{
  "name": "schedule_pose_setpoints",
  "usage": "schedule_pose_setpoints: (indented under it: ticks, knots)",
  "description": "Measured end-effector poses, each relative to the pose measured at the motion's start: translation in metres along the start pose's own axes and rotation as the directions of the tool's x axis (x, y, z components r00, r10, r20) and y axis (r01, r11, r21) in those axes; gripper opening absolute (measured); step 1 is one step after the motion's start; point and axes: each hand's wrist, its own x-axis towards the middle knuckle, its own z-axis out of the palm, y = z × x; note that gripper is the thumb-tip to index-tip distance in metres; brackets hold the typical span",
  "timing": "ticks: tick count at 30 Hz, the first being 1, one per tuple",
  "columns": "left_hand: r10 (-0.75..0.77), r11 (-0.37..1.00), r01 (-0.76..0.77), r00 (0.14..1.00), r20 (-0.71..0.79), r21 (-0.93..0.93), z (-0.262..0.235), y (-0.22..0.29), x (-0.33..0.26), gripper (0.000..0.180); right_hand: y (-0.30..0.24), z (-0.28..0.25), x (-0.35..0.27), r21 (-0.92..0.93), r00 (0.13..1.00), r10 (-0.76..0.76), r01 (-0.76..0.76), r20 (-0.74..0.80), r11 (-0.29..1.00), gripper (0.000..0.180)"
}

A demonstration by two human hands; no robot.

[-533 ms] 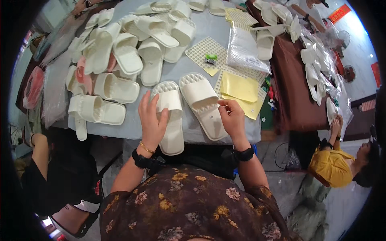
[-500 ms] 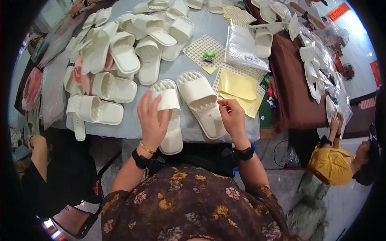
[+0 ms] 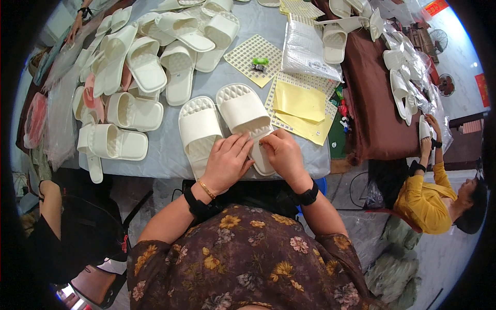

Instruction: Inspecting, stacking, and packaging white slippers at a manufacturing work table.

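Left hand moved across to right slipper; right hand shifted inward.

Quilted white left slipper and matching right slipper lie side by side on the worktop, upright, toes pointing away.

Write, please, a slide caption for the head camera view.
Left hand and right hand at two white slippers on a grey table, yellow papers to the right.

the grey-covered table carries, toward its ten o'clock, heaped white slippers, gridded yellow sheets from two to three, and two white slippers near six.
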Motion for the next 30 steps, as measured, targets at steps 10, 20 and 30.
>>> schedule_pose_setpoints:
  ticks: [10, 20, 30]
  knots:
    - [0.026, 0.998, -0.027, 1.0, 0.007, 0.051, 0.0, 0.001, 0.006, 0.049, 0.003, 0.004, 0.015, -0.092, 0.997, -0.006, 0.013, 0.071, 0.996, 0.011]
    - [0.034, 0.998, -0.034, 0.999, 0.011, 0.045, -0.006, 0.006, 0.005, 0.05, 0.002, 0.005, 0.004, -0.1, 0.991, -0.052, 0.065, 0.123, 0.993, 0.011]
    - [0.13, 0.991, -0.128, 0.988, 0.078, -0.027, -0.008, 0.015, 0.011, 0.057, 0.074, -0.076, -0.016, 0.291, 0.89, 0.368, -0.288, -0.27, 0.912, 0.007]
